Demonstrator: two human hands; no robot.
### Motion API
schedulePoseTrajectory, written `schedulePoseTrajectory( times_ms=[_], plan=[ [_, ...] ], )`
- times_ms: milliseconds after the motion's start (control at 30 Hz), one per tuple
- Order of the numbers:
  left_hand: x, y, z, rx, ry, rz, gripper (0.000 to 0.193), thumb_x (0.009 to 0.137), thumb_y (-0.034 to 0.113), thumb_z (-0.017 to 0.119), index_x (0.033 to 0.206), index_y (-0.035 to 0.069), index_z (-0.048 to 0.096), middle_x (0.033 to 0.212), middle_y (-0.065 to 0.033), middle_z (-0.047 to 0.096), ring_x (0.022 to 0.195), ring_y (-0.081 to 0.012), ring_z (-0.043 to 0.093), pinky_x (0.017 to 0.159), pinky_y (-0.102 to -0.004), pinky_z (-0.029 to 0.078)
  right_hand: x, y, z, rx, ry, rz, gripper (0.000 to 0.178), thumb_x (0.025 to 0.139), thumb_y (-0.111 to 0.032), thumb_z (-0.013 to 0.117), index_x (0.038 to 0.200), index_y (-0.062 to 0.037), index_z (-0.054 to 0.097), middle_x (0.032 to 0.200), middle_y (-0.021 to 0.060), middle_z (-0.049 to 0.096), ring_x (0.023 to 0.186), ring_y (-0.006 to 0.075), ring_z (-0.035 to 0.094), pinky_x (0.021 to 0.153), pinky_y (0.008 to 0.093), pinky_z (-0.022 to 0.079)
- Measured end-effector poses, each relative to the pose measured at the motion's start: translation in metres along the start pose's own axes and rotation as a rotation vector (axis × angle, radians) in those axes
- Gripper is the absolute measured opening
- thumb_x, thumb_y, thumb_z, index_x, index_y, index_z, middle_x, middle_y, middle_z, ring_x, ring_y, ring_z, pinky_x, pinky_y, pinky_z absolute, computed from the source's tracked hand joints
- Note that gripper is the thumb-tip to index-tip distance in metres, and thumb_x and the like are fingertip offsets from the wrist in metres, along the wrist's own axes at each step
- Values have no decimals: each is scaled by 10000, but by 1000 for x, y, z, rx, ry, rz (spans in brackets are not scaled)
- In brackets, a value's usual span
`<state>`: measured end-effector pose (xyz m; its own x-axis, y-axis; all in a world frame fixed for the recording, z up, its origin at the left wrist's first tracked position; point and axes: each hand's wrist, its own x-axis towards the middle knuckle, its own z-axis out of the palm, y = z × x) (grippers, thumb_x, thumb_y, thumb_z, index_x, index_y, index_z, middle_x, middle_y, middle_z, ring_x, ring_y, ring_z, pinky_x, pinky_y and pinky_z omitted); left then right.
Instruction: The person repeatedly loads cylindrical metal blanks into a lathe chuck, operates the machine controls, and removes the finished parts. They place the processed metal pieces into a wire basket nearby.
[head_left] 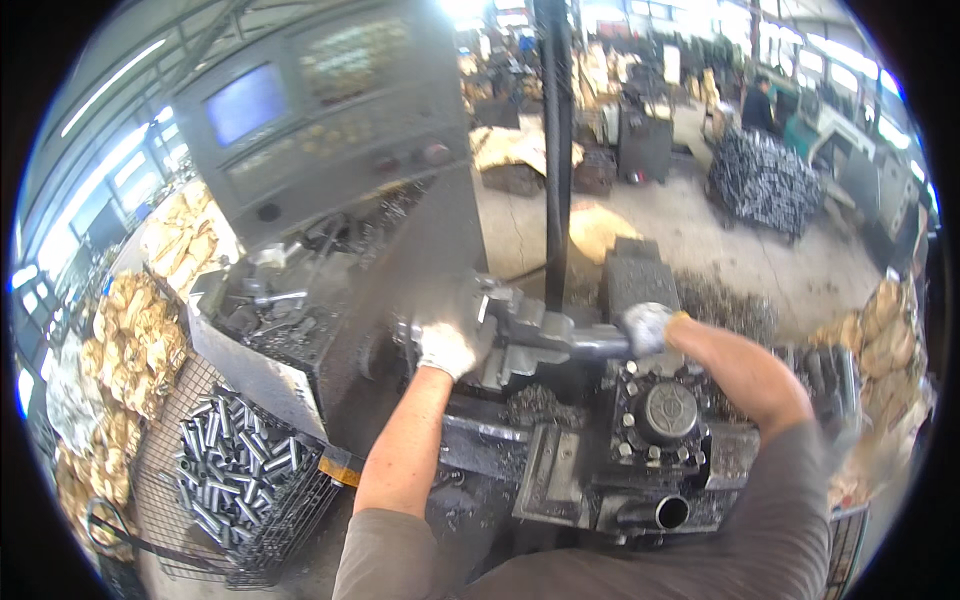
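A lathe chuck (518, 345) with stepped jaws is in the middle of the view. From its jaws a grey metal tube (596, 343) sticks out to the right. My right hand (648, 328), in a whitish glove, is closed around the tube's outer end. At the chuck's left side is my left hand (448, 342), also gloved; motion smears its fingers, so their grip cannot be made out. Below my right hand stands the tool post (668, 412), a square block with bolts around its top. Nearer to me, a hollow round tube end (668, 513) shows on the carriage.
A wire basket (165, 490) of short metal tubes stands at lower left. Behind it are stuffed sacks (130, 345). The control panel (330, 120) rises at upper left, beside a tray with tools. A dark post (556, 150) stands beyond the chuck. Far right, a person (760, 105) is near a heaped bin.
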<state>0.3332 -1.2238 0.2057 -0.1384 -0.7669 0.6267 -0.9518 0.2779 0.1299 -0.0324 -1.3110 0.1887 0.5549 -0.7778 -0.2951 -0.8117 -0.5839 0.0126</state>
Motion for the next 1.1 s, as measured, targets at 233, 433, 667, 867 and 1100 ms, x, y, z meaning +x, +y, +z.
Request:
schedulePoseTrajectory(
  times_ms=[233, 433, 667, 867, 1100],
  plan=[
    [-10, -9, 0, -274, -4, 65, 698, 803, 266, 796, 1423, 0, 613, 1375, -255, 671, 1343, -436, 583, 1214, -531, 393, -132, -99, -84, -168, 545, 204, 476, 694, -275, 831, 1077, -23, 704, 895, 212, 753, 804, 362, 777, 705, 477, 639],
    [-168, 111, -17, -1735, -150, -391, 570, 935, 169, 777, 1423, 26, 518, 1351, -111, 613, 1254, -246, 610, 1074, -427, 505, -183, -270, -31, 251, 727, 163, 852, 725, -325, 887, 1411, -13, 491, 1069, 263, 698, 794, 399, 767, 637, 492, 627],
    [-274, 102, 43, -1336, -718, -573, 465, 1032, 294, 707, 1423, 52, 637, 1327, -126, 709, 1211, -226, 670, 1035, -409, 567, -205, -289, 124, 892, 23, 447, 940, 772, -508, 907, 1528, -64, 566, 1425, 249, 673, 1300, 318, 683, 1071, 431, 552],
    [-278, 107, 20, -2195, -694, -1362, 317, 1018, 301, 660, 1255, 93, 686, 1168, -80, 718, 1111, -256, 685, 985, -442, 571, -219, -275, 218, 1188, 283, 261, 741, 839, -383, 901, 1436, -31, 636, 1266, 190, 739, 1108, 276, 731, 978, 403, 582],
    [-297, 78, 22, -2216, -661, -1548, 590, 1105, 520, 452, 1263, -14, 649, 1189, -188, 727, 1119, -384, 706, 1043, -561, 562, -258, -298, 142, 1158, 499, 495, 654, 811, -361, 903, 1310, -17, 658, 1147, 194, 777, 1053, 343, 761, 934, 428, 597]
  ],
)
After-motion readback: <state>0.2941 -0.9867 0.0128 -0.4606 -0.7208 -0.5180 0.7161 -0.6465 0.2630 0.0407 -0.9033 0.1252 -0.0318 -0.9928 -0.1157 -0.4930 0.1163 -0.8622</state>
